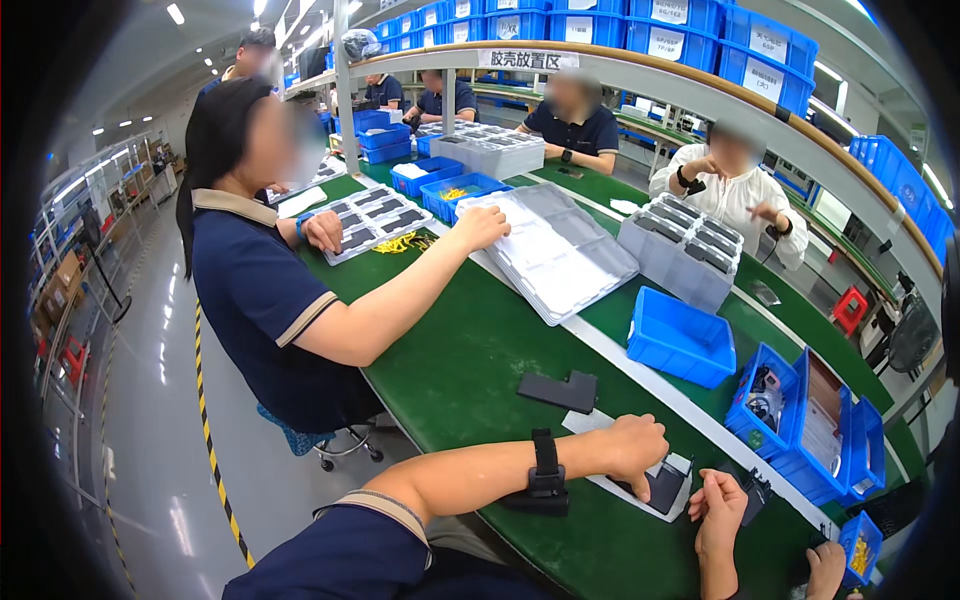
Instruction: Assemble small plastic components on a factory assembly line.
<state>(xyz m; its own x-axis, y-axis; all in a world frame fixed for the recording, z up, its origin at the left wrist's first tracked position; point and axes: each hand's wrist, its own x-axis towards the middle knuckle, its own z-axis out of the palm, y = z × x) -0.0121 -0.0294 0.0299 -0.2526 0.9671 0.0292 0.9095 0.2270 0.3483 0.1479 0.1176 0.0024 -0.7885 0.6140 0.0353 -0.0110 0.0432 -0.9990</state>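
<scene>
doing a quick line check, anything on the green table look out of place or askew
Mostly tidy. One dark L-shaped part lies loose on the green table, outside any bin or tray. A little yellow material is strewn beside the co-worker's parts tray. Nothing looks spilled or damaged.

I see a bright, evenly lit scene. Light comes from white strip ceiling lamps (pixel 176 13) at upper left, and they glare in streaks on the glossy grey floor (pixel 160 330). Shadows on the green work table (pixel 470 370) are soft and short. The fisheye lens bends the long white shelf edge (pixel 700 85) into an arc, and a black vignette rings the frame. Faces are blurred. Detail near the rim smears; the centre stays sharp.
</scene>
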